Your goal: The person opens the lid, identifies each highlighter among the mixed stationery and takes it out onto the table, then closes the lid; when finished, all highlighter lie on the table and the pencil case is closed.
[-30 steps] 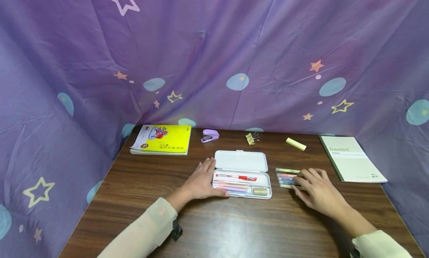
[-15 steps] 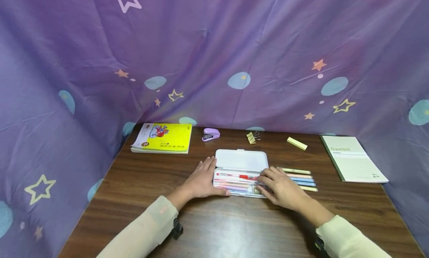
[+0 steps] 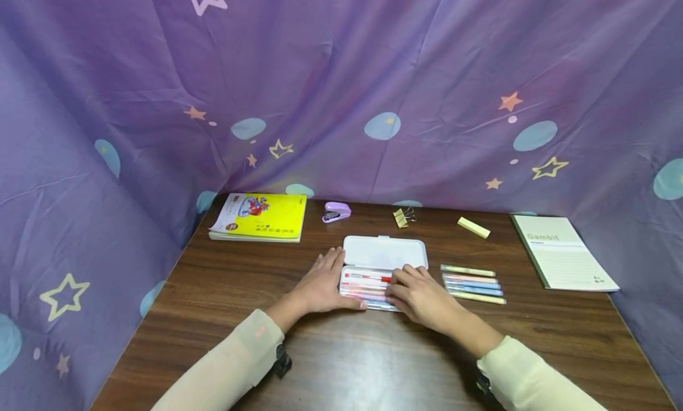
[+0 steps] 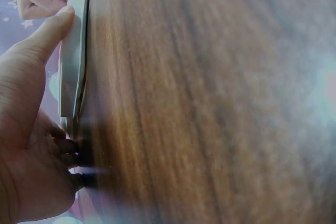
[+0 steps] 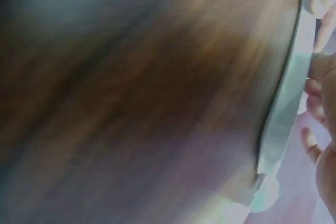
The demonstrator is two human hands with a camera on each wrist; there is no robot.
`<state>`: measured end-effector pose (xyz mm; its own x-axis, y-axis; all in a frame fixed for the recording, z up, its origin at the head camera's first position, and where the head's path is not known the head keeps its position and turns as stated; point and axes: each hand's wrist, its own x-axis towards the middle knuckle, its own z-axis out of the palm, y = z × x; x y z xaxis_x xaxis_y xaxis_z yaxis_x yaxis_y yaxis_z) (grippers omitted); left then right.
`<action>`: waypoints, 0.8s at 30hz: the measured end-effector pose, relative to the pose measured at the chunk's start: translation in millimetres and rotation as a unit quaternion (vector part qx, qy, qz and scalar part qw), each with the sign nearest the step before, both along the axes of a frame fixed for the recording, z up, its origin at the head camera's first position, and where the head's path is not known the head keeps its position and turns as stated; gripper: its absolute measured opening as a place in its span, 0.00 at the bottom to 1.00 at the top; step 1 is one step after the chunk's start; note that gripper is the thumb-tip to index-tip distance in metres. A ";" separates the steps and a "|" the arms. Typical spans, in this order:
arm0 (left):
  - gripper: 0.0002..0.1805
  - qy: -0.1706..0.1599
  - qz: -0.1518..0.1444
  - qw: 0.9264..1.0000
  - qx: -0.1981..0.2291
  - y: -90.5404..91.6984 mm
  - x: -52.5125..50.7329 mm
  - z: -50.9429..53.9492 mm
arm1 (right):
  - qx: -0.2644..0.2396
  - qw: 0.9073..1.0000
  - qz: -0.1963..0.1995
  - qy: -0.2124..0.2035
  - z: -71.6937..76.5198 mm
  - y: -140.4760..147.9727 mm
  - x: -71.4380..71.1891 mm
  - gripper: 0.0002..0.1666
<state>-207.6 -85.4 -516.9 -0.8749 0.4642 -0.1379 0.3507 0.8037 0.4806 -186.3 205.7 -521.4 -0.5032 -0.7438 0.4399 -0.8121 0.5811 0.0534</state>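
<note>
White case (image 3: 373,252): left hand (image 3: 319,287), thumb spread wide, touches its nine o'clock end; right hand (image 3: 421,295) covers four o'clock, whether pinching I cannot tell.

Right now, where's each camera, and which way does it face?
Head: worn on the head, facing forward and down at the table and white case; left grip, right grip and both sleeves show.
Left wrist: worn on that wrist, facing low across the table along the case; left grip near, right grip's fingers beyond.
Right wrist: on that wrist, facing along the case from its other end; right grip near, left thumb at top.
Both wrist views share the case's side.
</note>
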 end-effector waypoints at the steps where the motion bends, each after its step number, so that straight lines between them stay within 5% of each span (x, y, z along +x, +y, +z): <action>1: 0.78 0.000 0.000 1.000 0.000 0.1 -0.1 -0.1 | 0.007 1.000 -0.006 -0.001 1.3 -1.2 0.3 0.07; 9: 0.78 0.002 0.001 1.000 -0.002 0.5 -0.3 0.2 | 0.047 0.999 -0.025 0.005 10.6 -10.4 2.3 0.07; 19: 0.78 0.000 0.004 1.000 0.001 0.6 -0.4 -0.5 | 0.054 0.997 -0.024 -0.042 13.3 -16.9 10.1 0.03; 24: 0.78 -0.004 0.005 1.000 0.002 1.1 0.3 0.2 | 0.077 0.994 -0.065 -0.035 18.5 -18.8 12.8 0.06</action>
<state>-207.2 -84.4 -516.7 -0.8780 0.4569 -0.1429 0.3396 0.8048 0.4868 -173.4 186.9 -502.9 -0.6241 -0.7271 0.2862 -0.7362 0.6699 0.0965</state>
